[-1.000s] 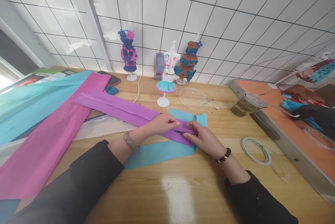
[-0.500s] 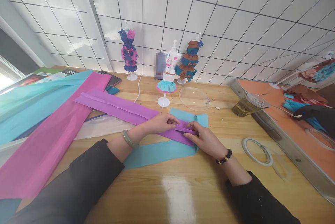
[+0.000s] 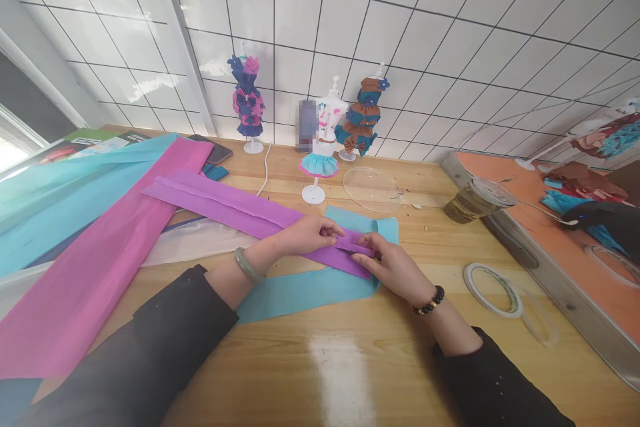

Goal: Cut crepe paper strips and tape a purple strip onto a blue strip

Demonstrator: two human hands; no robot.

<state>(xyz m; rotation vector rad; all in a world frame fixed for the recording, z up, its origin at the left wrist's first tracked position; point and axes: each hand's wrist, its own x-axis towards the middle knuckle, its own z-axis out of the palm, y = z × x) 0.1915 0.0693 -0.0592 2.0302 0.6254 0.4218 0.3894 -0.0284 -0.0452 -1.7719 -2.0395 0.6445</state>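
A long purple crepe paper strip (image 3: 240, 210) lies slantwise across the table, with a narrow lengthwise fold along its middle. My left hand (image 3: 315, 235) rests on it near its right end, the thumb and fingertips closed together at the fold. Just to the right, my right hand (image 3: 387, 264) pinches the folded edge at the strip's end between thumb and fingers. Beneath that end lies a light blue crepe paper strip (image 3: 300, 290), curled back on itself behind my hands. The exact contact under my left fingertips is partly hidden.
Pink crepe paper (image 3: 100, 267) and turquoise sheets (image 3: 65, 204) spread over the left side. Small dressed mannequins stand by the tiled wall, one in a turquoise skirt (image 3: 320, 165). Right of my hands are a tape roll (image 3: 493, 290) and a lidded cup (image 3: 473, 200).
The dark gap under the fold between my hands has closed, and the fold lies flatter. Both hands stay in nearly the same place.
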